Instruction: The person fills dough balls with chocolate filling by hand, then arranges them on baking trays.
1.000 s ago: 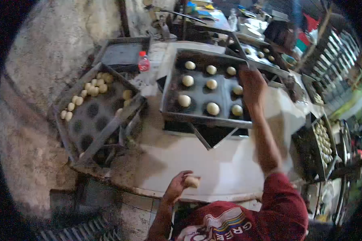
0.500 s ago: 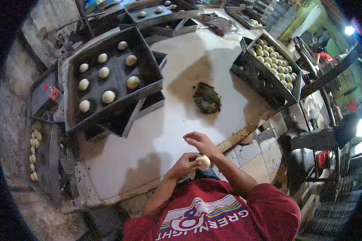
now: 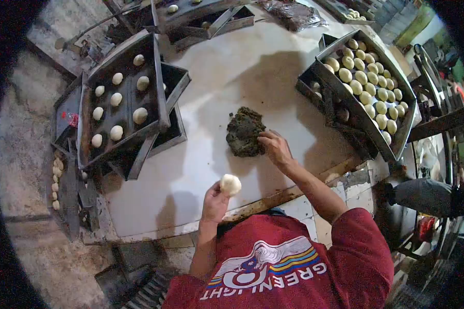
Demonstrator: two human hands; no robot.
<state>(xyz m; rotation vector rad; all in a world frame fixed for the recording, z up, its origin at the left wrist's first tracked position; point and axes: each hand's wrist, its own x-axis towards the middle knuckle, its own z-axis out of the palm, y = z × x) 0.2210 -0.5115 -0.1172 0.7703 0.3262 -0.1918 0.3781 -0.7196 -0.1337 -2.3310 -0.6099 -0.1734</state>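
Note:
In my left hand (image 3: 216, 204) is a pale dough ball (image 3: 230, 185), gripped between the thumb and fingers above the near edge of the table. My right hand (image 3: 277, 148) reaches forward to a dark green, crumbly-looking lump of filling (image 3: 245, 132) on the white tabletop (image 3: 206, 123). Its fingers are pinched together at the lump's right edge, and the fingertips are partly hidden against it.
On the left, a dark metal tray (image 3: 165, 123) with several spaced dough balls rests on other stacked trays. A tray (image 3: 397, 149) packed with dough balls stands at the right. Dark plastic sheeting (image 3: 294, 14) lies at the far end.
My right hand has moved forward from beside the dough ball to the green filling. My left hand has shifted left and forward, still holding the ball. The camera view has shifted too.

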